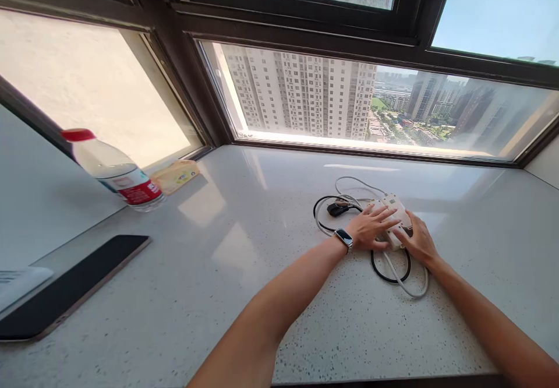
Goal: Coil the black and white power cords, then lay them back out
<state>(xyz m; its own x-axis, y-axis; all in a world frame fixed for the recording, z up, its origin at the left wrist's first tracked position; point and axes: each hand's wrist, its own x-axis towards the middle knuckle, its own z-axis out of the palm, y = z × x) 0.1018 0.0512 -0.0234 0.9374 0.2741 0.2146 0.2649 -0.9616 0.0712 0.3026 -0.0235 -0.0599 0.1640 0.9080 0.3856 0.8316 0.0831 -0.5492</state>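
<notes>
A white power strip [395,206] lies on the pale speckled sill counter [244,260], with a white cable [408,286] and a black cable [384,271] looped round it. My left hand [371,228], a smartwatch on its wrist, lies flat with fingers spread on the near left part of the strip. My right hand [419,239] grips the strip's near right end, fingers curled against it. A small black plug [336,208] lies just left of the strip.
A plastic water bottle [116,169] with a red cap stands at the far left, next to a yellowish packet [177,175]. A dark phone or tablet [70,286] lies flat at the near left. Large windows [349,102] rise behind the counter.
</notes>
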